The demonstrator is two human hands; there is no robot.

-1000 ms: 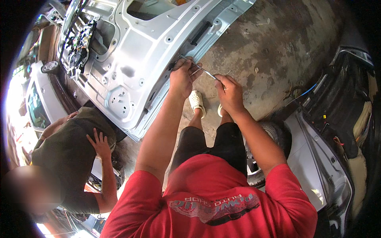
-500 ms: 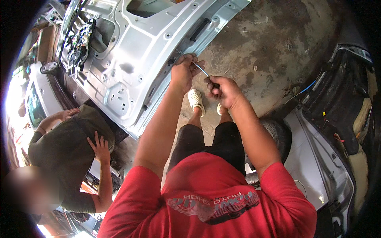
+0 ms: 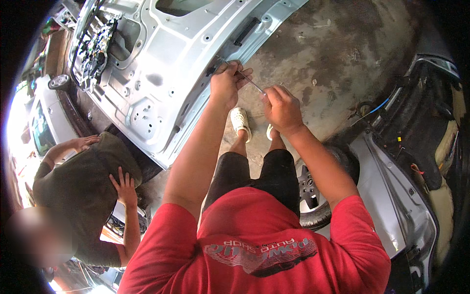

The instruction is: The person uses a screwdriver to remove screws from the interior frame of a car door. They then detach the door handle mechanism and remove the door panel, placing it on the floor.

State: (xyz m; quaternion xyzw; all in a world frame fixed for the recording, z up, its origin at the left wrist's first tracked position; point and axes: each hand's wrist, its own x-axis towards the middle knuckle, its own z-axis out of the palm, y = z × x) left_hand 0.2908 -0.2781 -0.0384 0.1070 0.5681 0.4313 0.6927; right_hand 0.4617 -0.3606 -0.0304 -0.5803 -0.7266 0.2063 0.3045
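Observation:
In my right hand [image 3: 283, 109] is the rear end of a screwdriver, its handle hidden by my closed fingers. The thin metal shaft [image 3: 254, 84] slants up and left toward my left hand [image 3: 226, 84]. There, my thumb and index finger close around the front of the shaft, while the other fingers stick out loosely. Both hands are by the edge of a large bare silver car door [image 3: 169, 63], which is full of holes and pressed ridges. The tip meets the door's edge near a small black fitting [image 3: 210, 71], but my fingers partly cover that spot.
To my left a person in a dark shirt [image 3: 78, 191] bends over. A black wiring part [image 3: 98, 54] lies against the door's far left. On my right are a wheel [image 3: 313, 196] and an open silver car body [image 3: 391, 196]. Stained concrete floor [image 3: 323, 63] lies ahead.
My right hand has moved slightly right and rolled over, so its back now faces up around the handle. My left hand stays by the door's edge.

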